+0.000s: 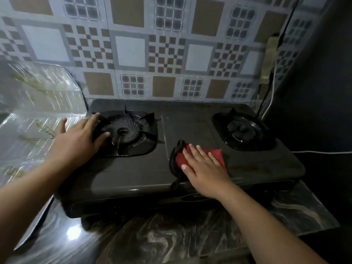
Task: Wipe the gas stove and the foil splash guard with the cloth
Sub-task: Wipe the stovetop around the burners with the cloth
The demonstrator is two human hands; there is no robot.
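Note:
A dark two-burner gas stove (186, 122) stands on the counter. A red cloth with a black edge (181, 156) lies on its top between the burners. My right hand (204, 168) presses flat on the cloth, fingers spread. My left hand (76, 139) rests on the left edge of the left burner's pan support (126, 131), fingers apart over the grate. The shiny foil splash guard (36, 103) stands bent along the stove's left side, just behind my left hand.
The right burner (242, 130) sits uncovered by either hand. A patterned tile wall (133, 50) runs behind the stove. A white cable (322, 152) and a black cable (285, 29) hang at the right by a dark panel. The marbled countertop (171, 239) extends in front.

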